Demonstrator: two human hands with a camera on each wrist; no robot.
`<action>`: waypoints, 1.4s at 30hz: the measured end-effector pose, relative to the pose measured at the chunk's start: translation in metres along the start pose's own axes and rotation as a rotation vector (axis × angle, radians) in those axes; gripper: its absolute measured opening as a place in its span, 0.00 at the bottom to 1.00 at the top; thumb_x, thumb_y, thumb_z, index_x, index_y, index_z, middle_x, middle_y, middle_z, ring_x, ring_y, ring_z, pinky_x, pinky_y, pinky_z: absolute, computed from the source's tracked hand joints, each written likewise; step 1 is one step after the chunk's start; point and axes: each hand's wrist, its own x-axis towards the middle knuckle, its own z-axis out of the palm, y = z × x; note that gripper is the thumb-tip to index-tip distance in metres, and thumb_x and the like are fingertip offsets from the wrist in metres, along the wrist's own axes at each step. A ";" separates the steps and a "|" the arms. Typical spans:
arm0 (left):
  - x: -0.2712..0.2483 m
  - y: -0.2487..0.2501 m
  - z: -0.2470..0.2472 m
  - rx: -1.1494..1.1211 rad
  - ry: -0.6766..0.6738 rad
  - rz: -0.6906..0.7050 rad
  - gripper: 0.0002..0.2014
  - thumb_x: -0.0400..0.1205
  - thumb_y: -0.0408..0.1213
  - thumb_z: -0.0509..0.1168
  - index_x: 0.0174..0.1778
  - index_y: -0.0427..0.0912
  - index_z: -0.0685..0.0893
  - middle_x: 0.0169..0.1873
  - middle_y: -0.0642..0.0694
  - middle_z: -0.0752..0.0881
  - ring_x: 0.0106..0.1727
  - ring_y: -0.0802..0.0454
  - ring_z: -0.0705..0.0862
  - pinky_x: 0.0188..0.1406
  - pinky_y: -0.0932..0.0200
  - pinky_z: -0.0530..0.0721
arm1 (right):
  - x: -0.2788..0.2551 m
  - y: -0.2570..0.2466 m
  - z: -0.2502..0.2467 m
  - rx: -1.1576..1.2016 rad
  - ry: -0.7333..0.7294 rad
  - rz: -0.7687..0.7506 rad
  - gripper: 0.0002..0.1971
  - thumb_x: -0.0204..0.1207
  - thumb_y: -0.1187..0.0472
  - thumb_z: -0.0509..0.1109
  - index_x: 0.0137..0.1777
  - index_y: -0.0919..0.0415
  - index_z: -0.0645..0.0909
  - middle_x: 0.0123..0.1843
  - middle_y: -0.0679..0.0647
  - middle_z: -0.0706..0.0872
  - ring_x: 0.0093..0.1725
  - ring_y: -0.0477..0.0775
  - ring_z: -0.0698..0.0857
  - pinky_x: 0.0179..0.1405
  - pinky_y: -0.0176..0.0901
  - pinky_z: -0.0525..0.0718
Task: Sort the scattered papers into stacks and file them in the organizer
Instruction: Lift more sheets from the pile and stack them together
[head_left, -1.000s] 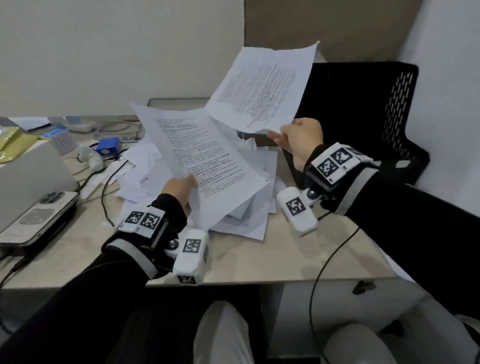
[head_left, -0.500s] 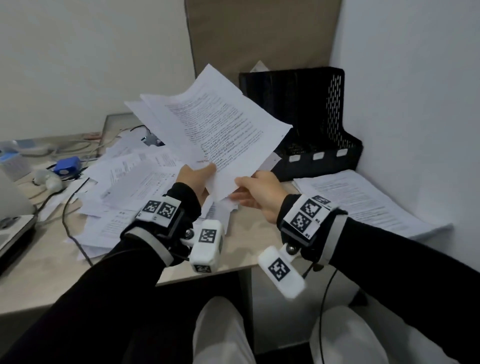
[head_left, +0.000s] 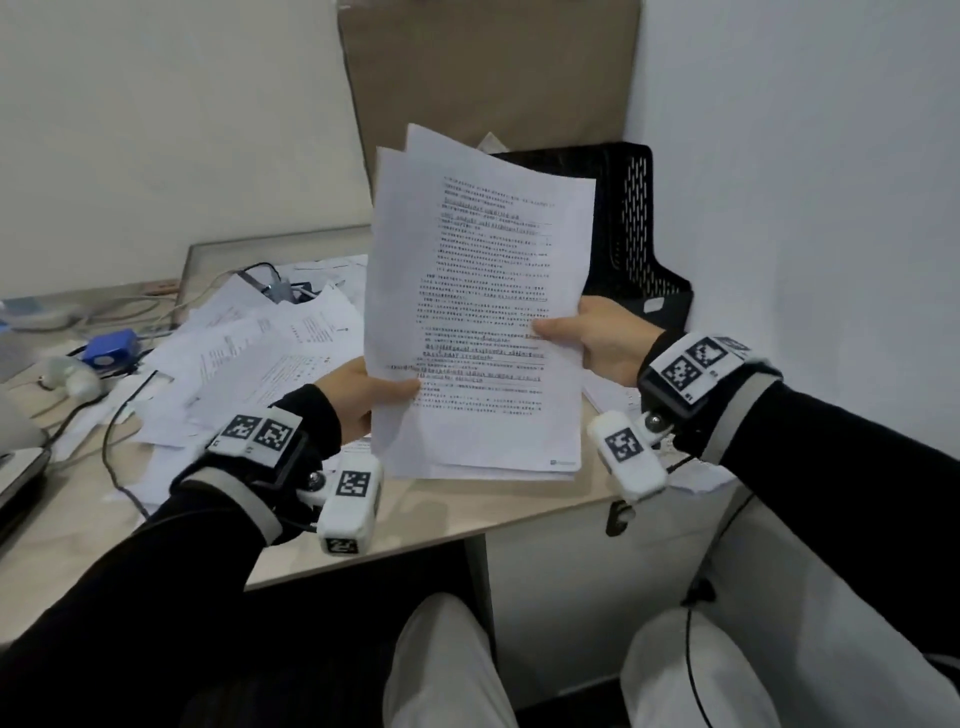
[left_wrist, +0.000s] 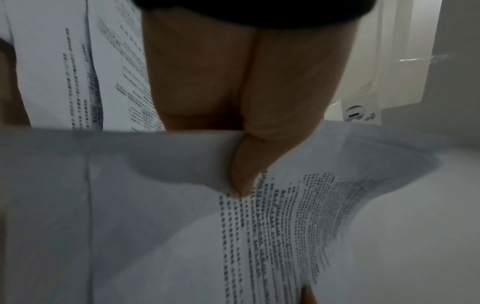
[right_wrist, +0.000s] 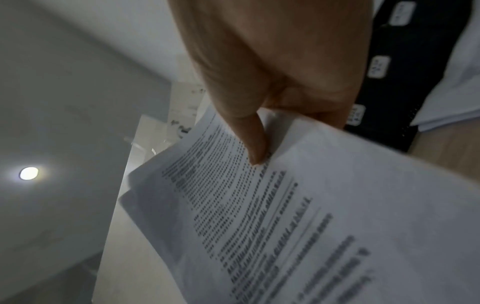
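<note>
Both hands hold a small sheaf of printed sheets (head_left: 478, 322) upright over the desk's front edge, long axis vertical. Left hand (head_left: 363, 395) pinches the sheaf's lower left edge, thumb on the printed face; right hand (head_left: 597, 338) pinches its right edge, thumb on front, fingers behind. Sheets not squared: corners fan out at the top.

Black mesh organizer (head_left: 628, 234) stands at the desk's back right corner against the wall, directly behind the sheaf and just beyond the right hand, so the right hand is nearer. What's in its slots I can't tell; a white corner shows above its rim.

Loose papers (head_left: 249, 353) lie spread across the desk's left-middle. A flat stack (right_wrist: 454, 92) lies by the organizer's front.

Likely next: square up, slide in.
</note>
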 end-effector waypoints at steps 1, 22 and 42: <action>0.001 0.000 0.001 0.017 -0.003 0.007 0.13 0.78 0.22 0.65 0.56 0.39 0.84 0.54 0.43 0.89 0.49 0.48 0.90 0.53 0.51 0.88 | 0.000 -0.001 -0.001 0.035 0.007 -0.020 0.19 0.79 0.72 0.65 0.70 0.70 0.76 0.67 0.64 0.83 0.60 0.60 0.85 0.57 0.47 0.86; 0.032 -0.030 0.035 -0.129 0.373 0.093 0.08 0.77 0.43 0.71 0.45 0.42 0.86 0.52 0.37 0.89 0.56 0.36 0.87 0.62 0.35 0.82 | 0.016 0.071 0.023 0.150 0.314 -0.057 0.07 0.78 0.63 0.70 0.55 0.58 0.84 0.57 0.58 0.88 0.57 0.59 0.87 0.63 0.60 0.83; 0.050 0.010 0.155 -0.148 0.162 -0.103 0.11 0.84 0.28 0.59 0.60 0.35 0.79 0.47 0.41 0.85 0.51 0.40 0.84 0.60 0.46 0.80 | -0.075 0.056 -0.105 -0.328 0.671 0.021 0.07 0.79 0.67 0.62 0.43 0.60 0.81 0.48 0.59 0.86 0.48 0.59 0.85 0.51 0.51 0.84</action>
